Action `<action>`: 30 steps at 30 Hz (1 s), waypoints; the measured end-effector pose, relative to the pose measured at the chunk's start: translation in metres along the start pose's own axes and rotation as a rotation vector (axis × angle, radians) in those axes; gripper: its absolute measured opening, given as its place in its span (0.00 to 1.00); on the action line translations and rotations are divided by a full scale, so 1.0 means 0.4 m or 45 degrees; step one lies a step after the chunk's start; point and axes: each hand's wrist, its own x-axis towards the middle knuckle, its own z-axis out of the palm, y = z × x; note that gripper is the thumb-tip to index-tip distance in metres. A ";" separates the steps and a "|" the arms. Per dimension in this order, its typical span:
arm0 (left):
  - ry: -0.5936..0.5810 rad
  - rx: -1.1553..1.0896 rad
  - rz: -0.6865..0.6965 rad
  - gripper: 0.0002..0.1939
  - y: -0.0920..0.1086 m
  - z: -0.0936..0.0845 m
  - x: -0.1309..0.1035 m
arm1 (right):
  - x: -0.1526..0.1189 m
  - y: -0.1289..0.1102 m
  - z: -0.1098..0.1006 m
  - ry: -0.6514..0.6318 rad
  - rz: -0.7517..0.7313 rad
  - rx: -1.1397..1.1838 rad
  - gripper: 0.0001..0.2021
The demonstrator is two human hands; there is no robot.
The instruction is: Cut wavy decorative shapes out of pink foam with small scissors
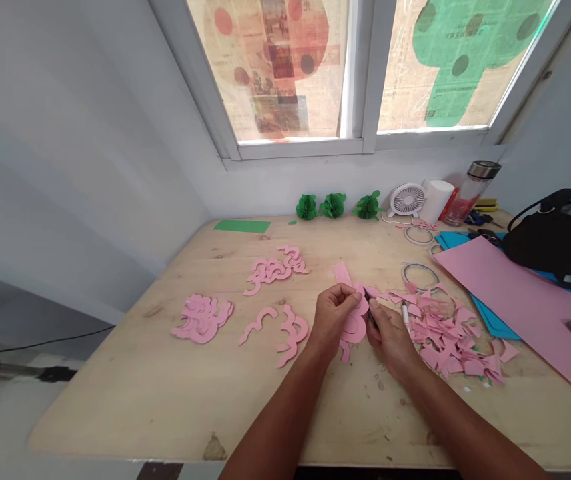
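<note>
My left hand (336, 310) pinches a pink paper piece (354, 325) with scalloped edges, a little above the table. In my right hand (390, 333) is a pair of dark scissors (371, 315), its blades up against the paper's right edge; the fingers partly hide the handles. Pink paper scraps (445, 333) lie heaped beside my right hand. Left of my hands are wavy pink cut-outs (293, 333), with a second group of cut-outs (275, 268) behind and a stacked pile (204, 318) farther left. A small pink strip (340, 272) lies just beyond my left hand.
Several green paper ornaments (334, 205) stand along the wall beside a small white fan (407, 199) and a glass bottle (473, 193). Rolls of tape (419, 275), a pink sheet (515, 300), blue sheets (490, 313) and a black bag (540, 243) occupy the right side.
</note>
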 end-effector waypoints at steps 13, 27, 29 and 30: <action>-0.060 0.051 0.025 0.09 -0.001 -0.011 0.004 | 0.001 0.006 0.001 -0.044 0.009 -0.001 0.21; -0.072 0.080 0.034 0.08 -0.005 -0.010 0.004 | 0.000 0.003 0.002 -0.063 0.029 0.040 0.22; -0.073 0.072 0.034 0.08 -0.005 -0.010 0.004 | -0.002 0.002 0.002 -0.073 0.032 0.053 0.22; -0.075 0.069 0.032 0.08 -0.005 -0.010 0.004 | -0.002 0.001 0.002 -0.077 0.033 0.056 0.22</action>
